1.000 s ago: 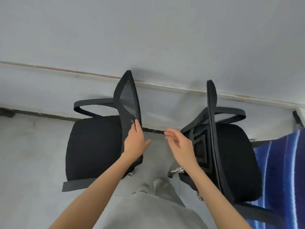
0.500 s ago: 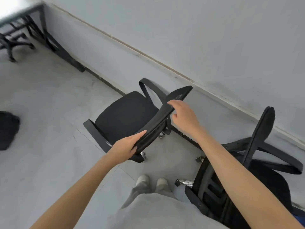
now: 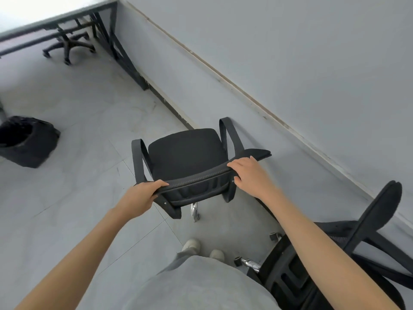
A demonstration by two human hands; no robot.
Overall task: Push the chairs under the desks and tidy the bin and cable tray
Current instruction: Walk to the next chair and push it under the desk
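Note:
A black office chair (image 3: 185, 153) stands in front of me on the grey floor, its seat facing away. My left hand (image 3: 140, 195) grips the left end of its backrest top, fingers curled over the edge. My right hand (image 3: 250, 175) grips the right part of the same backrest top. A second black chair (image 3: 348, 253) stands at my right, beside my right arm. A black bin (image 3: 26, 142) with a black liner sits on the floor at the far left. A desk (image 3: 73, 14) stands far off at the top left.
A third chair's wheeled base (image 3: 69, 44) shows under the far desk. The grey wall (image 3: 290, 52) runs diagonally along the right, close to the chair's right armrest. Grey floor (image 3: 85, 113) lies between me and the desk. My feet (image 3: 201, 249) are just behind the chair.
The view has swung left toward the desk. The chair has turned so its back faces me, and both hands have closed on the backrest top, where before they only touched it.

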